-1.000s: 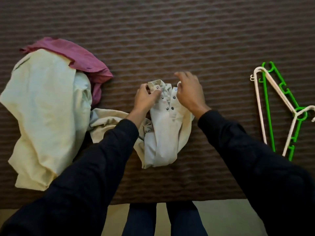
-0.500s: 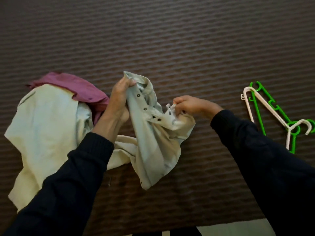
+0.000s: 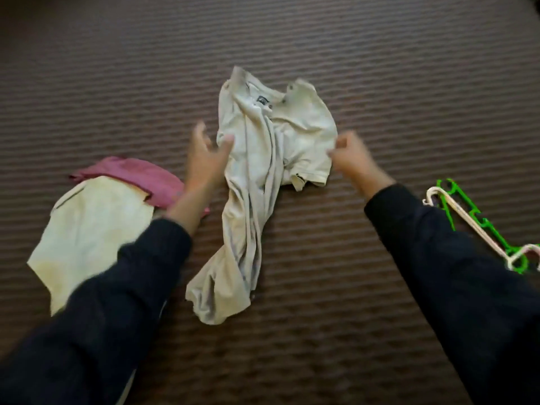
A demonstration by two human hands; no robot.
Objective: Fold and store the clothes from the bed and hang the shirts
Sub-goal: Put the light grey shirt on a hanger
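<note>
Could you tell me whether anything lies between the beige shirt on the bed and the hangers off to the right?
Only the right hand and its dark sleeve cross that stretch. Otherwise just bare bedspread lies between the beige shirt and the hangers.

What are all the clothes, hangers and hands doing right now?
beige shirt: crumpled, lying on the bed, collar away from the person.
yellow garment: lying in a heap.
pink garment: partly under the yellow one.
white hanger: lying across the green hanger.
left hand: fingers spread, beside the shirt.
right hand: blurred, at the shirt's sleeve.
</note>
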